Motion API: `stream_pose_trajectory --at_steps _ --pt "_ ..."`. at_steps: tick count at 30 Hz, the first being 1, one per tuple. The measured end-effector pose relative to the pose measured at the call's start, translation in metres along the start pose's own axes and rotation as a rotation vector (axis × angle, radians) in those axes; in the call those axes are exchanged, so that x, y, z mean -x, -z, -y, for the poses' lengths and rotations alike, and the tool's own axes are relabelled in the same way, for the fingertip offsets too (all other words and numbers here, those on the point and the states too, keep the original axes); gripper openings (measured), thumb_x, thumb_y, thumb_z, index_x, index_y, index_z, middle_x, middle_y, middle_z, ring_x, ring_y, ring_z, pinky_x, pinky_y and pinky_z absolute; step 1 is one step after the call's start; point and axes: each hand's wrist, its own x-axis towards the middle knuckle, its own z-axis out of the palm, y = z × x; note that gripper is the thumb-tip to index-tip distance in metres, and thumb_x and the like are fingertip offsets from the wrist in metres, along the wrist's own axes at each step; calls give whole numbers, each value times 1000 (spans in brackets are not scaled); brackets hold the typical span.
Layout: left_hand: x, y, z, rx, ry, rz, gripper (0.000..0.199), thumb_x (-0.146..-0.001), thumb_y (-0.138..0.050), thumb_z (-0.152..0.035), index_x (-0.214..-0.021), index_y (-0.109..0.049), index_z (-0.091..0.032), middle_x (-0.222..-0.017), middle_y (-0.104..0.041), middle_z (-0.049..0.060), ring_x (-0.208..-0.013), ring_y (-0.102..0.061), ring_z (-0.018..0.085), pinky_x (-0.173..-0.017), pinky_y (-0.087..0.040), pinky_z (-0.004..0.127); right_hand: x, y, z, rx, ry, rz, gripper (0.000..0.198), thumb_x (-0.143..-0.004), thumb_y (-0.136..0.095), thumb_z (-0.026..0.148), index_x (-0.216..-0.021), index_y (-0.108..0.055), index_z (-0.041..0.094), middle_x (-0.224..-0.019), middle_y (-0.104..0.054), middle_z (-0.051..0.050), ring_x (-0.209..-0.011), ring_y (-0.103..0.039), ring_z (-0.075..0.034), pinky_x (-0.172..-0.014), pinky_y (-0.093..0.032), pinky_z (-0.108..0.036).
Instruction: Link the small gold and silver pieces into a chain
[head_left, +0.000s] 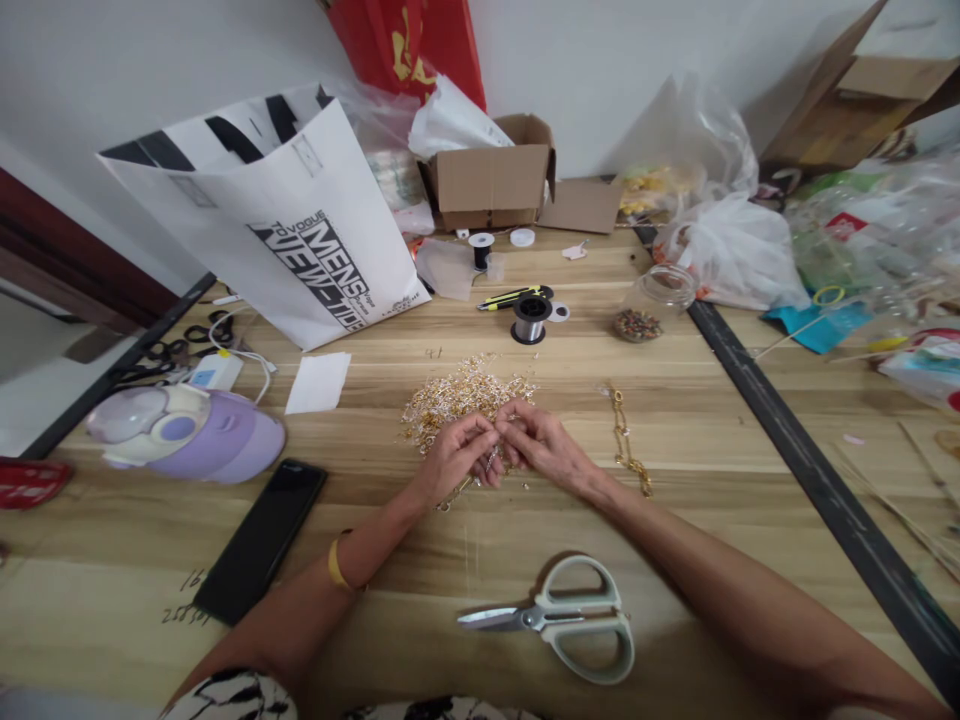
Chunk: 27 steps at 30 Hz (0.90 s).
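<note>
My left hand (459,452) and my right hand (544,447) meet fingertip to fingertip in a pinch above the table. A thin beaded chain (491,459) shows just under the fingertips, by the left fingers. What the right fingertips grip is too small to make out. Right behind the hands spreads a heap of small gold and silvery beads (469,388), partly covered by them. A short length of gold chain (448,500) lies below my left hand. To the right of my right hand rests a gold chain with larger links (621,440).
Scissors (577,615) lie in front. A phone (262,540), purple bottle (217,432) and white paper bag (300,220) stand or lie left. Behind are a wire spool (530,320), utility knife (499,298), bead jar (641,318) and cardboard box (491,185); plastic bags (739,245) are at right.
</note>
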Motion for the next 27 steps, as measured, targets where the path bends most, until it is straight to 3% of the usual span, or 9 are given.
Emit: stream_pose_trajectory --at_steps 10,16,19,24,27 --pt "-1 4 6 -40 -69 -37 32 -84 -54 -47 -84 -44 -17 -61 -66 0 -45 -63 13 -40 -47 18 -3 1 2 -85 -51 -16 25 -80 -61 40 -83 -53 16 -51 -50 6 -42 -42 -6 -40 -35 -17" --pt "-3 5 8 -39 -90 -98 32 -83 -54 -47 -83 -41 -18 -60 -64 -2 -43 -62 12 -40 -48 19 -5 4 -1 -117 -91 49 30 -76 -65 43 -82 -54 16 -57 -56 3 -45 -44 -7 -41 -37 -17" --pt "-3 5 8 -47 -101 -117 31 -83 -54 -46 -82 -41 -18 -59 -63 -2 -42 -61 12 -39 -48 19 -4 9 -1 35 -58 81 24 -80 -61 39 -82 -58 15 -57 -53 3 -47 -43 -7 -44 -35 -18" --pt "-3 5 8 -51 -107 -136 30 -84 -54 -46 -82 -41 -19 -59 -63 -3 -43 -61 12 -39 -47 18 -1 14 6 479 80 106 15 -86 -51 22 -80 -63 16 -61 -54 1 -53 -42 -9 -52 -32 -21" --pt "-2 4 7 -87 -128 -124 27 -86 -51 -44 -82 -41 -18 -60 -63 -2 -44 -61 12 -40 -47 18 1 12 9 573 146 121 18 -87 -45 15 -78 -61 16 -67 -58 -1 -58 -48 -11 -58 -35 -22"
